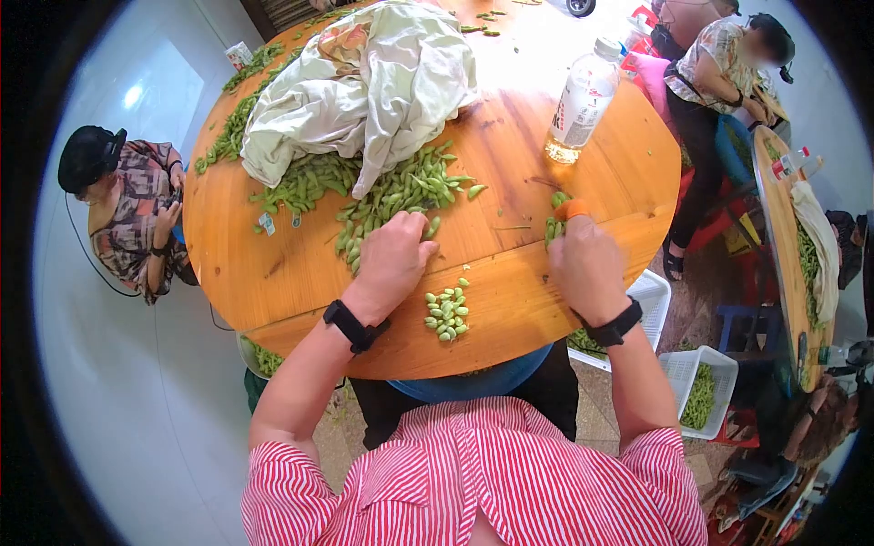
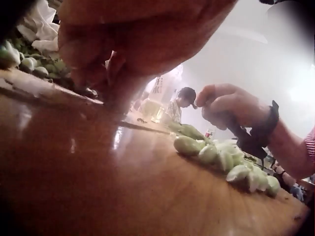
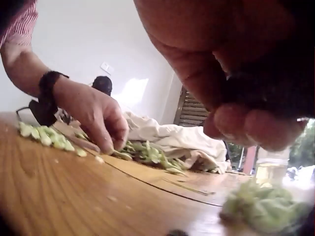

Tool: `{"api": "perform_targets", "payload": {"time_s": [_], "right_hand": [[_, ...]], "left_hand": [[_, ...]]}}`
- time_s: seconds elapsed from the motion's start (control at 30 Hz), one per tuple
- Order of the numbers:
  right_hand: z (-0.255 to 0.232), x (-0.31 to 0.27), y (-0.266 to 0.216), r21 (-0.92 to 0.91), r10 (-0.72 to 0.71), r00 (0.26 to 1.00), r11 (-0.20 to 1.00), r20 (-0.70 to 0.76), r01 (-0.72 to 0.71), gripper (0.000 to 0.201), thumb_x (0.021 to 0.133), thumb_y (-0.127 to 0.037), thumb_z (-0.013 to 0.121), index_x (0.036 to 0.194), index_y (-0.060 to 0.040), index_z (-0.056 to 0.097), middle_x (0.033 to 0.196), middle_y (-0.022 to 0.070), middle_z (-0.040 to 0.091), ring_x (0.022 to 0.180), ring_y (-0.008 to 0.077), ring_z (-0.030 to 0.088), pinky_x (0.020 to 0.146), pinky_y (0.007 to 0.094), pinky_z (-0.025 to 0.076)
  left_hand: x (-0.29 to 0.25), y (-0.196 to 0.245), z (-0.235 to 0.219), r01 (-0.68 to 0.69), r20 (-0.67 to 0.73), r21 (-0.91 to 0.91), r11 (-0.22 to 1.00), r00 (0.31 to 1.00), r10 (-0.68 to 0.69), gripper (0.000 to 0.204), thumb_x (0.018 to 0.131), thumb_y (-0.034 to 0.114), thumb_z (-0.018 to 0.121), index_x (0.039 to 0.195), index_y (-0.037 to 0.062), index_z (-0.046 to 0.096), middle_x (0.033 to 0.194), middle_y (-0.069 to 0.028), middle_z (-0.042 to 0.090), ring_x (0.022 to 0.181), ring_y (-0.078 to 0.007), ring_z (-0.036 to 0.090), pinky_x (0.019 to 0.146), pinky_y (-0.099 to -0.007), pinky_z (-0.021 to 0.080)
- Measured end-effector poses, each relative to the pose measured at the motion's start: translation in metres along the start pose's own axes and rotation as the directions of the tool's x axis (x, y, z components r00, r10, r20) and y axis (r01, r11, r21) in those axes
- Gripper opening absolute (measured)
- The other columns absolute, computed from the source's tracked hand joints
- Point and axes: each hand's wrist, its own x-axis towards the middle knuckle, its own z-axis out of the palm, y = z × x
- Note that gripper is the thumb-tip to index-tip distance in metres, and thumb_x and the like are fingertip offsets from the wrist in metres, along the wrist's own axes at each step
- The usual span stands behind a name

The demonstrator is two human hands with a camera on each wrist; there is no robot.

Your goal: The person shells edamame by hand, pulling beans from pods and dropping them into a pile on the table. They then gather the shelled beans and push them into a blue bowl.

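Observation:
My left hand (image 1: 393,259) reaches to the near edge of a heap of green soybean pods (image 1: 401,196). In the right wrist view its thumb and finger pinch at a pod (image 3: 122,155) low on the tabletop. My right hand (image 1: 587,268), slightly blurred, is over a small pile of pods (image 1: 553,227) at the right. Its fingers (image 3: 256,125) are curled, and nothing shows between them. Something orange (image 1: 572,209) shows at its fingertips. Shelled green beans (image 1: 446,314) lie in a small group between both hands, near the table's front edge.
A pale crumpled cloth (image 1: 364,100) covers part of the pod heap on the round wooden table (image 1: 510,309). A bottle (image 1: 583,100) with some yellowish liquid stands beyond my right hand. White baskets (image 1: 696,391) are below at right. People sit at left and right.

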Motion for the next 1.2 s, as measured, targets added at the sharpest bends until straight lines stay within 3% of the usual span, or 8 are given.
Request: {"api": "perform_targets", "payload": {"time_s": [0.13,0.2,0.27,0.3,0.37,0.57,0.8,1.2], "right_hand": [[0.01,-0.007,-0.013,0.229,-0.109,0.993,0.969,0.044,0.097,0.012,0.087,-0.004,0.058,0.098,0.001,0.061,0.08,0.0216,0.065,0.073,0.0376,0.066,0.065,0.0452,0.051],[0.017,-0.01,-0.02,0.589,-0.159,0.986,0.802,0.044,0.103,0.014,0.088,-0.004,0.06,0.101,0.0009,0.062,0.078,0.0249,0.063,0.072,0.042,0.064,0.062,0.047,0.05],[0.019,-0.012,-0.025,0.66,-0.15,0.983,0.75,0.108,0.042,0.014,0.088,-0.005,0.061,0.102,0.0001,0.061,0.079,0.0255,0.062,0.071,0.0412,0.064,0.061,0.0446,0.049],[0.023,-0.014,-0.026,0.659,-0.149,0.969,0.752,0.196,-0.018,0.012,0.091,-0.005,0.059,0.102,0.0,0.061,0.077,0.0163,0.063,0.068,0.0274,0.062,0.061,0.0365,0.049],[0.033,-0.015,-0.027,0.635,-0.168,0.949,0.771,0.266,-0.041,0.014,0.094,-0.005,0.055,0.104,0.0017,0.061,0.075,0.007,0.065,0.064,0.0129,0.061,0.059,0.0283,0.049],[0.043,-0.017,-0.04,0.655,-0.184,0.873,0.732,0.451,-0.184,0.02,0.094,-0.009,0.053,0.107,0.0033,0.061,0.079,0.0069,0.067,0.062,0.0114,0.062,0.056,0.0256,0.051],[0.032,-0.013,-0.049,0.691,-0.149,0.779,0.583,0.609,-0.428,0.019,0.093,-0.009,0.055,0.104,0.0042,0.061,0.081,0.0064,0.067,0.064,0.0096,0.062,0.055,0.0236,0.052],[0.04,-0.014,-0.049,0.666,-0.125,0.809,0.646,0.574,-0.372,0.013,0.091,-0.007,0.053,0.094,0.0028,0.061,0.074,0.0045,0.065,0.06,0.0088,0.06,0.053,0.0248,0.05]], "left_hand": [[-0.002,0.001,-0.004,0.035,0.08,0.063,0.997,0.996,-0.04,0.019,0.085,0.017,0.07,0.095,0.0021,0.065,0.096,-0.0158,0.064,0.082,-0.0344,0.064,0.07,-0.0409,0.051],[-0.007,0.002,-0.006,0.031,0.07,0.072,0.997,0.997,-0.037,0.018,0.085,0.016,0.07,0.095,0.0023,0.064,0.095,-0.016,0.064,0.08,-0.0327,0.064,0.07,-0.039,0.051],[-0.012,0.003,-0.01,0.18,0.105,-0.252,0.951,0.982,-0.158,0.013,0.087,0.01,0.068,0.095,0.001,0.064,0.091,-0.011,0.066,0.075,-0.0209,0.064,0.068,-0.0308,0.051],[-0.014,0.004,-0.011,0.179,0.108,-0.253,0.951,0.982,-0.156,0.013,0.087,0.01,0.068,0.095,0.001,0.064,0.091,-0.011,0.066,0.075,-0.0209,0.064,0.068,-0.0308,0.051],[-0.019,0.007,-0.014,0.468,0.358,-0.629,0.621,0.883,-0.303,0.012,0.089,0.006,0.066,0.099,0.0,0.062,0.089,-0.0034,0.066,0.078,-0.009,0.06,0.069,-0.0233,0.049],[-0.037,0.03,-0.017,0.439,0.37,-0.816,0.376,0.897,-0.244,0.018,0.09,0.004,0.066,0.106,-0.0002,0.06,0.092,0.0015,0.063,0.082,-0.0049,0.059,0.073,-0.0207,0.048],[-0.046,0.034,-0.011,0.416,0.346,-0.79,0.451,0.909,-0.233,0.018,0.09,0.004,0.067,0.106,-0.0006,0.061,0.091,0.0012,0.064,0.08,-0.0052,0.06,0.072,-0.0205,0.049],[-0.049,0.038,-0.007,0.1,0.057,-0.537,0.837,0.995,-0.083,0.013,0.085,0.002,0.071,0.093,-0.0022,0.062,0.08,-0.0056,0.064,0.071,-0.0102,0.06,0.064,-0.0254,0.049]]}}
